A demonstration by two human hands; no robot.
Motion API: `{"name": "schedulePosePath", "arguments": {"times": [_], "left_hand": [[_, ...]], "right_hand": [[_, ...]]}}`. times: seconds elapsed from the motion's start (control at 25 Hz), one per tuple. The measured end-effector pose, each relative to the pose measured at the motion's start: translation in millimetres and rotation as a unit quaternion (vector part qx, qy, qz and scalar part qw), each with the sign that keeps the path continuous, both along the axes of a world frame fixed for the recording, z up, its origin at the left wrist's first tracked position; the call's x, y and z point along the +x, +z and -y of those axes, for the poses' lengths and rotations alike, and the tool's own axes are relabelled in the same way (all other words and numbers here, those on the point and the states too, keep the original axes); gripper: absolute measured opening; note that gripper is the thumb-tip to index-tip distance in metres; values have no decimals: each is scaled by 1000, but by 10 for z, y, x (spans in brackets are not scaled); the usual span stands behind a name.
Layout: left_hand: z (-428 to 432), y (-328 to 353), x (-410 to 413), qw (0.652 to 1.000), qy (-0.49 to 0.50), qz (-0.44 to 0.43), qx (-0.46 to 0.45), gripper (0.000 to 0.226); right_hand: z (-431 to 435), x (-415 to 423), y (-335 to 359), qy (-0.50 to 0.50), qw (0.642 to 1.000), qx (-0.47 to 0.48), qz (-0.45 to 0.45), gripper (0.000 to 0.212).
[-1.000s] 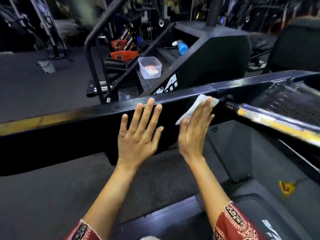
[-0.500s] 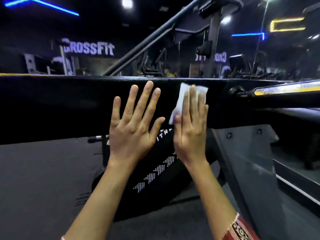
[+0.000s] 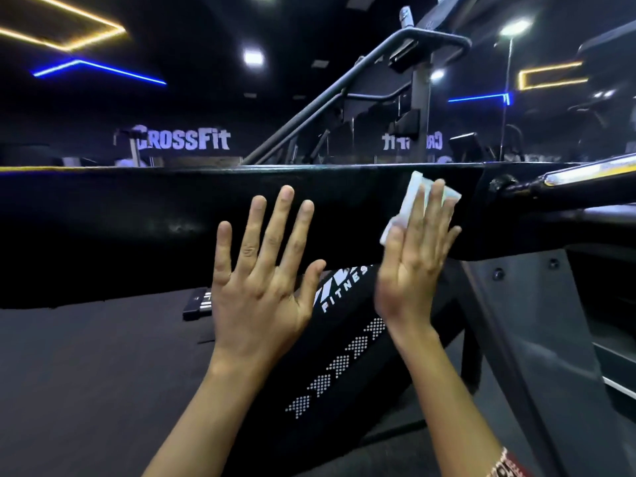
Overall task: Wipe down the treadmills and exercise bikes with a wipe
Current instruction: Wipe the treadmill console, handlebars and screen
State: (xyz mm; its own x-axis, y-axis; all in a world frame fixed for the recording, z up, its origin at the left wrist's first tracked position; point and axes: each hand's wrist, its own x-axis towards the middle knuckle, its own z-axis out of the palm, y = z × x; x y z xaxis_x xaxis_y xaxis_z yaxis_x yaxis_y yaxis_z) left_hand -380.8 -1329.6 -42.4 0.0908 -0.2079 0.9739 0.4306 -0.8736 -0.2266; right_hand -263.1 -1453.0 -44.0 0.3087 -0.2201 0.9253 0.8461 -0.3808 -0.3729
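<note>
A wide black side rail [image 3: 137, 228] of a treadmill runs across the view. My right hand [image 3: 413, 263] presses a folded white wipe [image 3: 411, 197] flat against the rail with straight fingers, near its right end. My left hand [image 3: 265, 284] is spread with straight fingers in front of the rail's face, just left of the right hand, and holds nothing. Most of the wipe is hidden under my right fingers.
A yellow-striped bar [image 3: 585, 173] joins the rail at the right. Below the rail stand a black machine cover with white "FITNESS" lettering [image 3: 344, 356] and a grey upright panel [image 3: 537, 339]. A sloped handrail frame [image 3: 344, 87] rises behind. Dark floor [image 3: 86, 373] lies at the left.
The view has tilted up from the floor and a neighbouring machine to the gym's ceiling lights. My right hand with the wipe has slid slightly right along the rail; my left hand stays spread.
</note>
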Motion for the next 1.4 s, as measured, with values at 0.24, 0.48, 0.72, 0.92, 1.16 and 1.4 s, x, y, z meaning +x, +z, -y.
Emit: {"name": "schedulePosePath", "arguments": {"times": [0.24, 0.48, 0.72, 0.92, 1.16, 1.4], "left_hand": [[-253, -102, -315, 999, 6, 11, -48, 55], [-467, -138, -545, 997, 7, 21, -79, 57], [-649, -143, -762, 994, 6, 36, -106, 58], [-783, -156, -915, 991, -3, 38, -131, 60], [-1021, -192, -1143, 988, -14, 52, -144, 60], [-1194, -201, -1328, 983, -26, 74, -163, 61]], "right_hand": [[-259, -333, -301, -33, 975, -156, 154, 52], [-701, -795, 98, 14, 991, -104, 83, 52], [-616, -684, -74, -19, 988, -124, 86, 52], [-1050, -1148, 20, 28, 963, -191, 186, 50], [-1067, -1122, 166, 15, 995, -69, 68, 49], [-1286, -1387, -53, 24, 928, -254, 273, 47]]}}
